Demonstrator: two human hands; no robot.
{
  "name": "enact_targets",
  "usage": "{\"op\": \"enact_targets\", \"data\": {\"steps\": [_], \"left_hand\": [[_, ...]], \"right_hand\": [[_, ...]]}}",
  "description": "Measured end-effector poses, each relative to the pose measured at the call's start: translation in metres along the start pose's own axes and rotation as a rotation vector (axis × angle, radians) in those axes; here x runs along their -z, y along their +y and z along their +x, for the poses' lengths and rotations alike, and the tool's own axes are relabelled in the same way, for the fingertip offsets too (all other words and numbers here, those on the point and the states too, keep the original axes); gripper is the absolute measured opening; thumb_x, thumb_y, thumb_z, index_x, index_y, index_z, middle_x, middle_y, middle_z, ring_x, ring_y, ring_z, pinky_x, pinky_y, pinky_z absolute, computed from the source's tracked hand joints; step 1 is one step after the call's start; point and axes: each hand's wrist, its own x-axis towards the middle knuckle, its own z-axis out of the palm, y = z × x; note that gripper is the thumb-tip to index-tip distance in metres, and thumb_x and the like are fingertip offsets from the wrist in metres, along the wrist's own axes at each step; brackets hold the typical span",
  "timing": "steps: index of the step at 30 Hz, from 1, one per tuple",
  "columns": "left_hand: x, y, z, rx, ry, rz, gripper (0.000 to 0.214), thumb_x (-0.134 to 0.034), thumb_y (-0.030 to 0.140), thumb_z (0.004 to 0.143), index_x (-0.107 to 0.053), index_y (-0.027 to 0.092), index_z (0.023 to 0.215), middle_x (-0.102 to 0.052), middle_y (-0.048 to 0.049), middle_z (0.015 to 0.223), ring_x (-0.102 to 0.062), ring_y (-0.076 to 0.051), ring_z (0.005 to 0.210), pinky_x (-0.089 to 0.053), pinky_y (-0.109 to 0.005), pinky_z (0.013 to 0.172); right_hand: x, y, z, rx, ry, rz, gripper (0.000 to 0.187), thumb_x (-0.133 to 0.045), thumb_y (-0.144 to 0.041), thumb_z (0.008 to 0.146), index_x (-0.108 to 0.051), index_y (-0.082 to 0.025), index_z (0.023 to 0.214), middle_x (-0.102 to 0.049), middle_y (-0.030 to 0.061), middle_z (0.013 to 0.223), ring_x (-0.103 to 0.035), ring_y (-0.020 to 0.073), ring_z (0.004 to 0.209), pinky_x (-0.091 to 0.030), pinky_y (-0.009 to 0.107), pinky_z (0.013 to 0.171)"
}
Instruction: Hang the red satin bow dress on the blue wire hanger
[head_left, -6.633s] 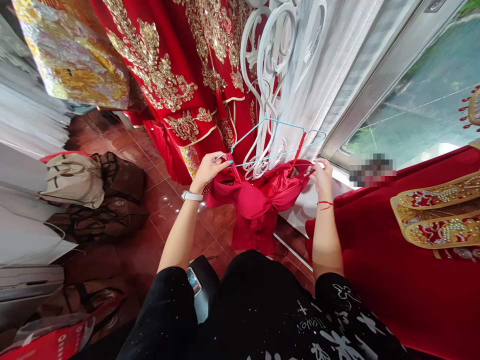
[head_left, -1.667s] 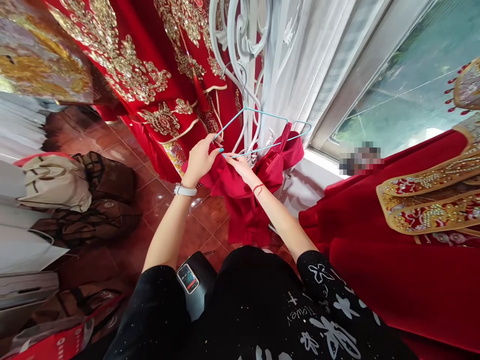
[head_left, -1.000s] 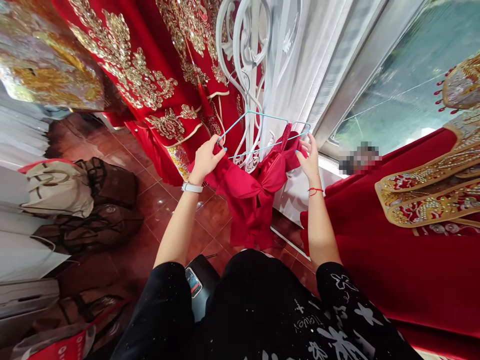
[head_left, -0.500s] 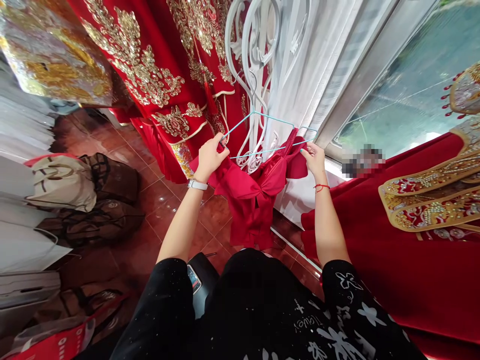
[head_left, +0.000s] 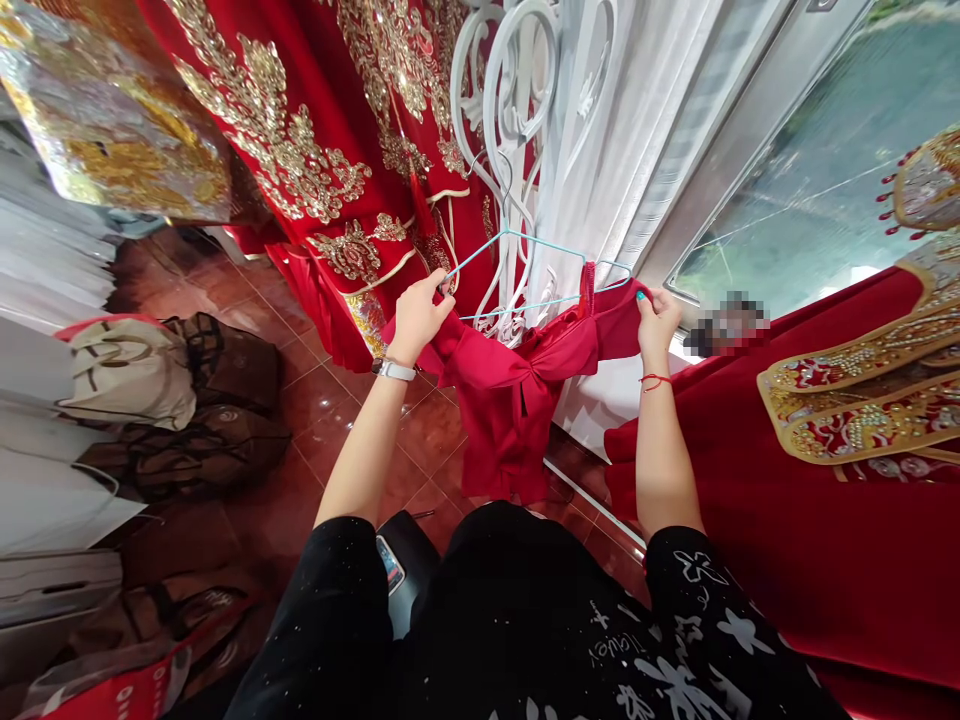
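Observation:
A red dress with a bow-like twist at the chest hangs in front of me on a light blue wire hanger. My left hand is closed around the hanger's left corner and the dress shoulder there; its fingertips are partly hidden. At the other side, my right hand pinches the end of the dress's right shoulder piece. That cloth is stretched out past the hanger's right corner, and the hand is apart from the wire. A red strap crosses the bar near that corner.
The hanger's hook is by a white scrolled metal stand. Red gowns with gold sequins hang at left, and an embroidered red garment at right. Bags lie on the tiled floor. A phone rests on a dark surface.
My right hand has moved outward to the right, pulling the dress's shoulder piece taut beyond the hanger's corner. The left hand has stayed nearly in place.

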Motion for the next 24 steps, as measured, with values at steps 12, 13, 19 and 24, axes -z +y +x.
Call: {"op": "enact_targets", "data": {"steps": [12, 13, 19, 24], "left_hand": [[0.006, -0.002, 0.003, -0.052, -0.024, -0.031, 0.013, -0.055, 0.02, 0.085, -0.063, 0.026, 0.094, -0.069, -0.0046, 0.084, -0.067, -0.025, 0.083, -0.049, -0.037, 0.077], [0.006, -0.002, 0.003, -0.051, -0.03, -0.029, 0.013, -0.054, 0.02, 0.085, -0.063, 0.025, 0.094, -0.07, -0.0049, 0.085, -0.067, -0.025, 0.083, -0.049, -0.037, 0.077], [0.006, -0.001, 0.002, -0.051, -0.051, -0.03, 0.016, -0.054, 0.019, 0.085, -0.064, 0.025, 0.097, -0.071, -0.0051, 0.088, -0.068, -0.026, 0.086, -0.049, -0.037, 0.079], [0.0, 0.0, 0.0, -0.043, -0.053, -0.025, 0.016, -0.054, 0.018, 0.087, -0.063, 0.026, 0.098, -0.072, -0.0052, 0.092, -0.07, -0.027, 0.091, -0.05, -0.037, 0.082]], "right_hand": [[-0.006, -0.017, 0.024, 0.125, -0.032, 0.037, 0.02, -0.069, -0.039, 0.089, -0.065, -0.02, 0.088, -0.067, 0.0016, 0.083, -0.07, 0.0181, 0.083, -0.059, 0.039, 0.092], [-0.007, -0.022, 0.026, 0.137, -0.058, 0.041, 0.021, -0.069, -0.04, 0.089, -0.065, -0.02, 0.088, -0.067, 0.0013, 0.082, -0.069, 0.0177, 0.082, -0.059, 0.039, 0.091], [-0.01, -0.06, 0.032, 0.17, -0.257, 0.068, 0.032, -0.076, -0.051, 0.085, -0.063, -0.022, 0.081, -0.065, -0.0006, 0.077, -0.066, 0.0156, 0.075, -0.058, 0.034, 0.08], [-0.019, -0.086, 0.034, 0.2, -0.343, 0.065, 0.036, -0.081, -0.054, 0.08, -0.064, -0.022, 0.075, -0.067, 0.0, 0.074, -0.066, 0.0161, 0.072, -0.058, 0.035, 0.076]]}}
